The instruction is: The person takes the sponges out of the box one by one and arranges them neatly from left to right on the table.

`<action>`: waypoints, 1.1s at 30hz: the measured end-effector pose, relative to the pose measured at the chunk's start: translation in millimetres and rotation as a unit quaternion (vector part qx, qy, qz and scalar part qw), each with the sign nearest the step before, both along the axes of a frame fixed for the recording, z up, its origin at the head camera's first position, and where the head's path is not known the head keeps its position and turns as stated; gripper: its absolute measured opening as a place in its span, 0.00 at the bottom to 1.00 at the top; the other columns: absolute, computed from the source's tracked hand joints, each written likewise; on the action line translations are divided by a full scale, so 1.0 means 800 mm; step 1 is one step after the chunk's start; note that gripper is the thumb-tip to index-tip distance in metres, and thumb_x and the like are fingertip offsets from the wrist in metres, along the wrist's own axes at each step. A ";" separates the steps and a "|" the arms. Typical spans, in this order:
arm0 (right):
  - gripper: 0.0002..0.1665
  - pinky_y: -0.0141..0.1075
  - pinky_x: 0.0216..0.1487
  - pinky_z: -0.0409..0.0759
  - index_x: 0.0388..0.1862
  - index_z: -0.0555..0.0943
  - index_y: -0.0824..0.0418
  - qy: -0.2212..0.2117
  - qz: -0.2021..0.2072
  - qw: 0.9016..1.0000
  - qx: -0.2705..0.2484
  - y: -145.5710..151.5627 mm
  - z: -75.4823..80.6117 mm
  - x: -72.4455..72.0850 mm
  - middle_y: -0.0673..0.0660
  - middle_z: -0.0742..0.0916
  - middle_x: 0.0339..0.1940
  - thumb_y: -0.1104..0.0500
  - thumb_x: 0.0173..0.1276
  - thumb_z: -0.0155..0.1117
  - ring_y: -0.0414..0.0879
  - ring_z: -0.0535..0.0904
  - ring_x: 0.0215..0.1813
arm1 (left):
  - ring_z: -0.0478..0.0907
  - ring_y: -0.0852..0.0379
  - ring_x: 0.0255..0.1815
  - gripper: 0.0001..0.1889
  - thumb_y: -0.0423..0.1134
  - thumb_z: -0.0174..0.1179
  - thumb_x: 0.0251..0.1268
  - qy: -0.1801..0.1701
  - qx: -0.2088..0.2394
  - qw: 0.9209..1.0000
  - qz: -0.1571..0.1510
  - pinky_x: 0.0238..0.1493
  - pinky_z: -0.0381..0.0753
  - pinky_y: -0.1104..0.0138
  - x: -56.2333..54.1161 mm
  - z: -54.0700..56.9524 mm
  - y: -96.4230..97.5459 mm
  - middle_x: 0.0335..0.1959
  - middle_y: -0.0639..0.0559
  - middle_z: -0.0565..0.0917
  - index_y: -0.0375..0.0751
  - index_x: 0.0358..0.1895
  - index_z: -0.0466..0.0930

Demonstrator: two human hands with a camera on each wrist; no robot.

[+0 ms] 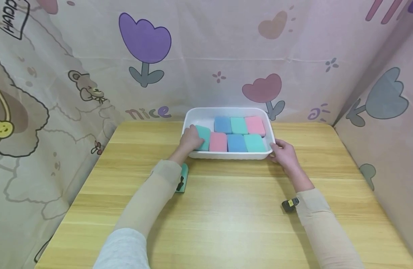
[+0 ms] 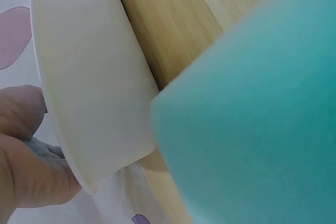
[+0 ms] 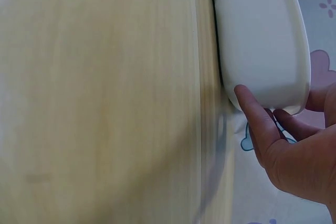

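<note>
A white plastic tray (image 1: pixel 231 155) stands at the back of the table with two rows of blue, pink and teal rectangular sponges. My left hand (image 1: pixel 191 138) reaches over its left end and holds a teal sponge (image 1: pixel 203 139) by its left side. That sponge stands a little higher than the pink sponge (image 1: pixel 218 142) beside it. In the left wrist view the fingers reach past the tray's rim (image 2: pixel 73 166). My right hand (image 1: pixel 283 153) grips the tray's front right corner, one finger (image 3: pixel 254 111) along the outer wall in the right wrist view.
Another teal sponge (image 1: pixel 184 172) lies on the wooden table (image 1: pixel 226 209) beside my left wrist, partly hidden by the sleeve. It fills much of the left wrist view. A printed cloth (image 1: pixel 199 45) hangs right behind the tray. A small black camera (image 1: pixel 289 204) sits at my right wrist.
</note>
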State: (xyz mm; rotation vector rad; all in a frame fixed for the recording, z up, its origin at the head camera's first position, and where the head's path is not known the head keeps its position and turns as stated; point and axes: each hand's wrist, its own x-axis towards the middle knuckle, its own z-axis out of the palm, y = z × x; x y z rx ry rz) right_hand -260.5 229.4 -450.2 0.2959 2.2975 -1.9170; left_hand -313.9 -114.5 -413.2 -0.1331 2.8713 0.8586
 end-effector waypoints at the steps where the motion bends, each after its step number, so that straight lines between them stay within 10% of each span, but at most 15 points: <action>1: 0.36 0.41 0.62 0.84 0.83 0.55 0.69 -0.001 0.000 1.000 0.002 0.000 0.000 0.000 0.74 0.65 0.79 0.54 0.86 0.47 0.67 0.70 0.74 | 0.74 0.40 0.53 0.32 0.39 0.64 0.71 0.003 -0.001 1.000 0.003 0.59 0.81 0.50 0.000 0.000 0.000 0.57 0.33 0.74 0.26 0.69 0.62; 17: 0.36 0.40 0.61 0.84 0.83 0.54 0.70 0.001 0.002 1.000 -0.002 0.001 -0.001 0.001 0.74 0.64 0.79 0.53 0.85 0.48 0.67 0.70 0.74 | 0.77 0.39 0.65 0.28 0.37 0.61 0.72 0.071 0.013 0.997 0.011 0.62 0.80 0.44 0.007 0.013 -0.012 0.68 0.38 0.78 0.37 0.73 0.71; 25: 0.36 0.41 0.61 0.84 0.82 0.55 0.71 0.001 -0.001 1.000 -0.001 0.000 -0.001 0.002 0.75 0.64 0.78 0.54 0.85 0.47 0.68 0.70 0.73 | 0.74 0.41 0.70 0.29 0.37 0.65 0.70 0.092 0.107 0.989 0.033 0.66 0.77 0.46 0.013 0.014 -0.022 0.71 0.42 0.78 0.39 0.73 0.73; 33: 0.36 0.41 0.61 0.84 0.82 0.54 0.71 0.005 -0.001 1.000 -0.002 -0.002 0.001 0.003 0.75 0.64 0.79 0.53 0.85 0.47 0.68 0.70 0.73 | 0.82 0.41 0.57 0.28 0.35 0.69 0.67 0.126 0.229 0.964 0.050 0.60 0.85 0.53 0.021 0.021 -0.033 0.67 0.39 0.80 0.36 0.70 0.76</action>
